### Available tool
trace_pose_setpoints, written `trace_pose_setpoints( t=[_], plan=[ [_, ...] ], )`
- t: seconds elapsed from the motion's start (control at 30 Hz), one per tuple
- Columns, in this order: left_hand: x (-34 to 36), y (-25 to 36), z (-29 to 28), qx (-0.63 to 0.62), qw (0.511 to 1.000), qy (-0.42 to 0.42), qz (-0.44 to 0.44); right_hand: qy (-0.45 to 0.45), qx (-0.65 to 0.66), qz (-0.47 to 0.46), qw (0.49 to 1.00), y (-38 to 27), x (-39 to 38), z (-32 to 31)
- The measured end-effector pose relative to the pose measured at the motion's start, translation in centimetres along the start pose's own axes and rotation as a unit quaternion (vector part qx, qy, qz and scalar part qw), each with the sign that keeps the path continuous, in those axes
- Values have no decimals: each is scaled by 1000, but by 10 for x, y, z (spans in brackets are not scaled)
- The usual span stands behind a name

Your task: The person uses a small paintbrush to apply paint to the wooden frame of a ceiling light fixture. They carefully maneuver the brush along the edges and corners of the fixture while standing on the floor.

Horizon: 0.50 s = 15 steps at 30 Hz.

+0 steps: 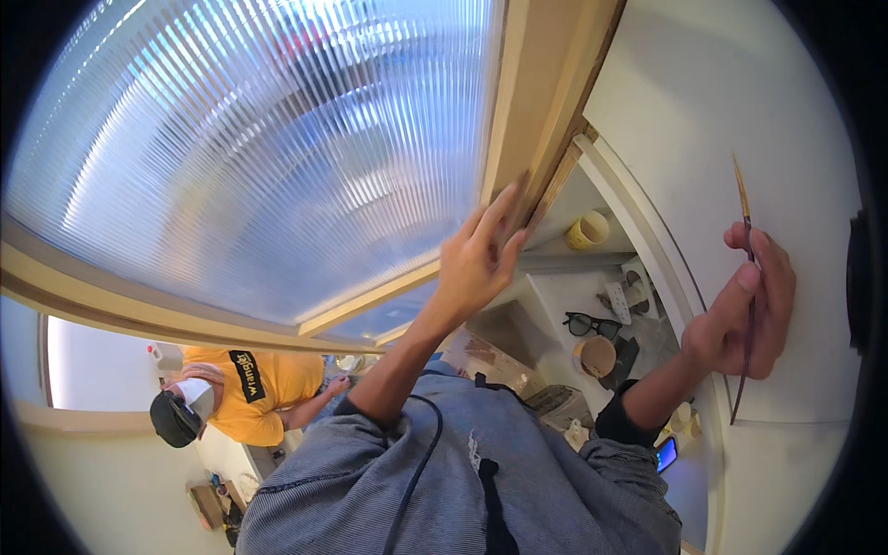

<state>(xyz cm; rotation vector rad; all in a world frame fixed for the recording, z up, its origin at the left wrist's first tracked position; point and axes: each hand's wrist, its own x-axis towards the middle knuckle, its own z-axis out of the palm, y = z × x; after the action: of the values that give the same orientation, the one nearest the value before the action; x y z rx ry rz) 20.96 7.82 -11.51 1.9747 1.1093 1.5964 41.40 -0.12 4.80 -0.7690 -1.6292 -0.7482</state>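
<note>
The left hand (476, 264) rests spread against the wooden frame (539, 79), while the right hand (764, 310) pinches 1 thin paintbrush (749, 328).

Sunglasses (585, 324), lit phone (666, 453), co-worker (238, 398) in yellow shirt (264, 407) and dark cap (173, 419)

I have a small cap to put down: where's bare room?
On the pale grey worktop, a patch looks bare, in the picture between the black-framed sunglasses and the yellow cylindrical cup. It's crowded around the round tan tub, beside the flat black piece.
</note>
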Motion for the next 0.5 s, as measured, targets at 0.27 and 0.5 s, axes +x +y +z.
trace_pose_setpoints(
  t=[0.27, 0.5],
  plan=[
    [89, 51, 32, -92, 993, 71, 35, -9, -16, 16, 1000, -4, -2, 1],
    [99, 27, 61, -74, 961, 229, 133, -17, -78, 12, 997, -3, -8, 3]
  ],
)
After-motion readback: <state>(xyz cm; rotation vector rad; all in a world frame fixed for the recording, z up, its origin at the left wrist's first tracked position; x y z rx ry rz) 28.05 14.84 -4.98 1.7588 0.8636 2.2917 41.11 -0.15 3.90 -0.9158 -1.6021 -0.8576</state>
